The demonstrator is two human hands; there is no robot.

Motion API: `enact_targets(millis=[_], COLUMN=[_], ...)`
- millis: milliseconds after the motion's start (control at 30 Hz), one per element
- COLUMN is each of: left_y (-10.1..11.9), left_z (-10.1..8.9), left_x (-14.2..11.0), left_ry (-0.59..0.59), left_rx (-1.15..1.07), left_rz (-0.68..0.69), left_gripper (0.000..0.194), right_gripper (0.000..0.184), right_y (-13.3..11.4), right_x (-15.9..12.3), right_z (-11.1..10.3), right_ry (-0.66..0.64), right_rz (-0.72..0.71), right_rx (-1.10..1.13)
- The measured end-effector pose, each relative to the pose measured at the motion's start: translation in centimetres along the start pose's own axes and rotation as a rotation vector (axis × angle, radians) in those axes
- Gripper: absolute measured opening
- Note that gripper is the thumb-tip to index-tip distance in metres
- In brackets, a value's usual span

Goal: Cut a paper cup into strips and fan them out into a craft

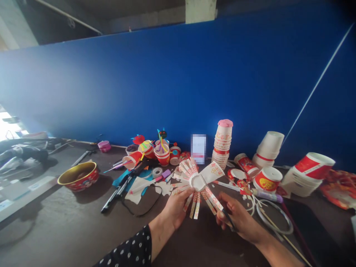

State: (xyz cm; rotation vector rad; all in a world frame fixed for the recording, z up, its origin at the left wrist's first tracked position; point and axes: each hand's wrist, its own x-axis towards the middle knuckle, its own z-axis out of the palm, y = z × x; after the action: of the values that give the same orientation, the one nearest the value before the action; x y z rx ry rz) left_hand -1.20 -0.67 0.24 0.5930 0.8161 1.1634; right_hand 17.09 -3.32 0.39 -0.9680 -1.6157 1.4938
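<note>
My left hand [177, 207] is closed, its thumb pressing on the round base of a paper cup [197, 181]. The cup's wall is cut into several narrow strips that fan outward, printed in red and white. One wide uncut section of wall spreads to the upper right. In my closed right hand [239, 217] is a pair of scissors [228, 218] with dark handles. Their blades reach toward the cup between the strips and the wide section; how far apart they stand is hard to see.
A tall stack of paper cups [221, 146] stands behind my hands. More cups [268, 180] and clear tubing [275, 218] lie to the right. Leftward are decorated cups [162, 157], black pens [118, 193], a tape roll [157, 172] and a red-gold bowl [79, 178]. A blue partition [139, 85] rises behind.
</note>
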Motion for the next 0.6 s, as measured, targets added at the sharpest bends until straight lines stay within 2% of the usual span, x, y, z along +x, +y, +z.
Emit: enact_targets(millis=[200,333,600], left_y=[-0.4,-0.4,-0.28], left_z=[-0.13,-0.08,0.11], left_x=[0.13,0.02,-0.27], left_ry=[-0.062,-0.049,-0.017], left_rx=[-0.033,-0.04,-0.028], left_rz=[0.038,0.03,-0.004], left_gripper=[0.015,0.015,0.015], right_gripper=[0.043,0.042,0.046], right_y=[0.04,0.33,0.03], right_x=[0.07,0.08,0.23], right_z=[0.27,0.13,0.52], right_ry=[0.03,0.019,0.065], right_rz=[0.013,-0.025,0.028], right_rx=[0.044,0.035,0.058])
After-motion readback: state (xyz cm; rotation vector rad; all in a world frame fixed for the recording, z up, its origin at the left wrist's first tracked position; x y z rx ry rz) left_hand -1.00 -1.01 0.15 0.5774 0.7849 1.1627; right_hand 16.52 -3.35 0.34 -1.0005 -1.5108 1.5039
